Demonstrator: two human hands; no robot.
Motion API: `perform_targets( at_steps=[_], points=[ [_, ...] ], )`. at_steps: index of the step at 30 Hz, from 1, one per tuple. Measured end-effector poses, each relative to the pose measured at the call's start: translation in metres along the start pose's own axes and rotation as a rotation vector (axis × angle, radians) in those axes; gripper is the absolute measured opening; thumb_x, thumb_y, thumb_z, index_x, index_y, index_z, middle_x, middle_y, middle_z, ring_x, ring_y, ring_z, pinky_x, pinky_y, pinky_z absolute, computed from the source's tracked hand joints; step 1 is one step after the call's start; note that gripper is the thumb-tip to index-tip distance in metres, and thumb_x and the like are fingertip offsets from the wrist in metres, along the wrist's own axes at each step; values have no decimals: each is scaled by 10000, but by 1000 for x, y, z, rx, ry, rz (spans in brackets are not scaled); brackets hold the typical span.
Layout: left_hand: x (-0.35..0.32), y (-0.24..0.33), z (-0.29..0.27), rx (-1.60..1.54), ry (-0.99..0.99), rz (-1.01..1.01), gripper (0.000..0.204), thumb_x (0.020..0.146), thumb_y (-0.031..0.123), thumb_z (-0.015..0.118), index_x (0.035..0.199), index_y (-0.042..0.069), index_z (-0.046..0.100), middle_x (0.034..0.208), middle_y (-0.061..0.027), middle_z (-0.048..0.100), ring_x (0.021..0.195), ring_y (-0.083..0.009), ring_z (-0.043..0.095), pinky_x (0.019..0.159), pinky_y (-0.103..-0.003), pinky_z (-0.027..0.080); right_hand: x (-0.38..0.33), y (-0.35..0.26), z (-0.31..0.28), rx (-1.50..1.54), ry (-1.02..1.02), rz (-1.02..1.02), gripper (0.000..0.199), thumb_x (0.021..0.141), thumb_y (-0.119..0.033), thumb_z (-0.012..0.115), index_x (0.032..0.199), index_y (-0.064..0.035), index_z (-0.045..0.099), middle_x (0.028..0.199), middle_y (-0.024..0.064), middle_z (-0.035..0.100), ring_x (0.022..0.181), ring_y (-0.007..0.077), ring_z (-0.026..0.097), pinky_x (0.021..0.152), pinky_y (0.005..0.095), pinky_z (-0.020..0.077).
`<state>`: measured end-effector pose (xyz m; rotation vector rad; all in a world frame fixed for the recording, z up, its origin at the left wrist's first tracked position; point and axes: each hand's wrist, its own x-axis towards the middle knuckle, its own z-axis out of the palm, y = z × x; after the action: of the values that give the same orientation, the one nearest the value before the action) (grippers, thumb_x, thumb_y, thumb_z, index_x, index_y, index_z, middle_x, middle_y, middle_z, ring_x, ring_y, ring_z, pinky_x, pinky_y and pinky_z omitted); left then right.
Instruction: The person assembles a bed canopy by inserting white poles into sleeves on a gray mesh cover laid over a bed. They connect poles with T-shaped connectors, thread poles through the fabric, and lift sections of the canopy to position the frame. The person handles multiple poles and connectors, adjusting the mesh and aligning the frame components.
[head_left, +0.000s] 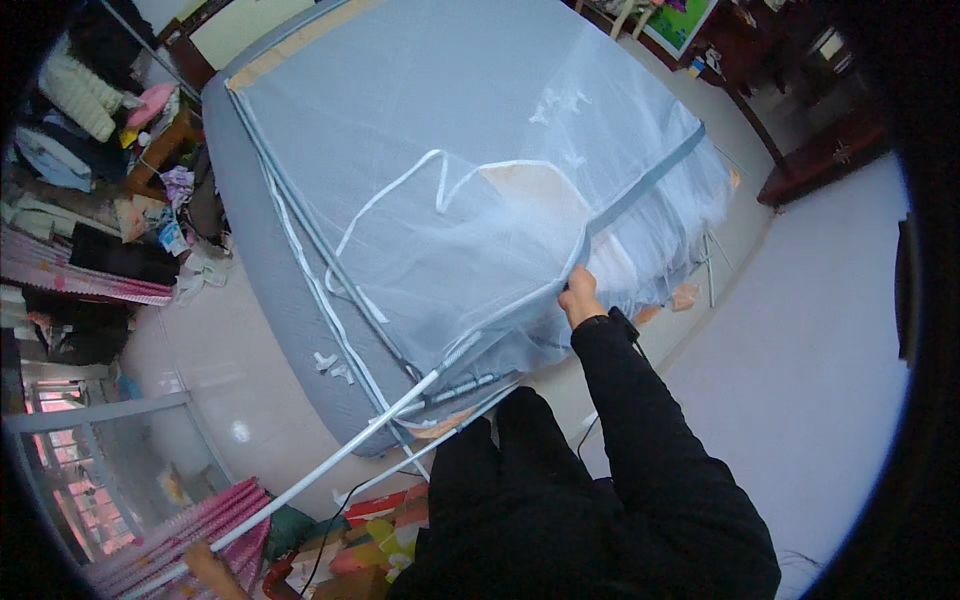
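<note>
White mesh of a mosquito net (450, 180) drapes over the bed (262, 300), which fills the middle of the view. The right hand (580, 297) is clamped on the net's grey border band near the bed's corner. The left hand (205, 562), low at the frame edge, seems to grip a white pole (330, 462) running up to the net.

Left hand (205, 565) partly off-frame.

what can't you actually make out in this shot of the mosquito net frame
- Left hand: head view, hidden behind the black sleeve.
- Right hand: fingers tucked under the grey net edge, grip unclear.
- White pole: far end lost in netting.
- Clutter pile: too small and bent by the fisheye.
</note>
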<state>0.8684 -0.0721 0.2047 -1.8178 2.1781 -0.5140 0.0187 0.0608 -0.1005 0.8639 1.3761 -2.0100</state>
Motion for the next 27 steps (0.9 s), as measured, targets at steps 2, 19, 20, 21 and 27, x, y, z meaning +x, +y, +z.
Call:
perform_targets(
  at_steps=[2, 19, 20, 21, 27],
  points=[
    [1, -44, -11, 24, 142, -70, 143, 809, 120, 616, 939, 76, 656, 888, -177, 590, 878, -358, 527, 760, -510, 394, 29, -7, -19, -76, 67, -23, 321, 947, -280, 444, 1117, -30, 555, 1155, 145, 579, 984, 300, 552, 771, 451, 462],
    [92, 52, -252, 372, 961, 227, 158, 842, 34, 565, 965, 40, 664, 901, -194, 613, 882, -384, 557, 727, -451, 467, -296, 43, 53, -1263, -1214, -1614, 764, 802, -392, 679, 1454, -211, 325, 1504, 183, 237, 1414, 338, 179, 1105, 589, 78],
    [99, 63, -265, 370, 787, 187, 239, 850, 73, 584, 1072, 76, 673, 998, -180, 634, 960, -382, 569, 822, -453, 483, -304, 36, 51, -1252, -1164, -1561, 764, 804, -382, 676, 1456, -206, 318, 1501, 179, 240, 1411, 335, 187, 1105, 589, 85],
    [104, 76, -275, 352, 755, 223, 289, 838, 88, 584, 1118, 99, 657, 1040, -182, 631, 935, -379, 578, 782, -495, 468, -306, 31, 48, -1254, -1119, -1528, 764, 807, -372, 673, 1458, -201, 312, 1499, 174, 243, 1408, 331, 194, 1104, 590, 92],
    [138, 150, -317, 242, 429, 362, 328, 851, 88, 577, 1173, 111, 637, 1150, -177, 603, 1022, -377, 555, 911, -488, 433, -257, 5, -1, -1483, -1202, -1129, 334, 832, -305, 639, 1092, -107, 572, 1061, 176, 597, 988, 355, 575, 806, 438, 449]
  ],
)
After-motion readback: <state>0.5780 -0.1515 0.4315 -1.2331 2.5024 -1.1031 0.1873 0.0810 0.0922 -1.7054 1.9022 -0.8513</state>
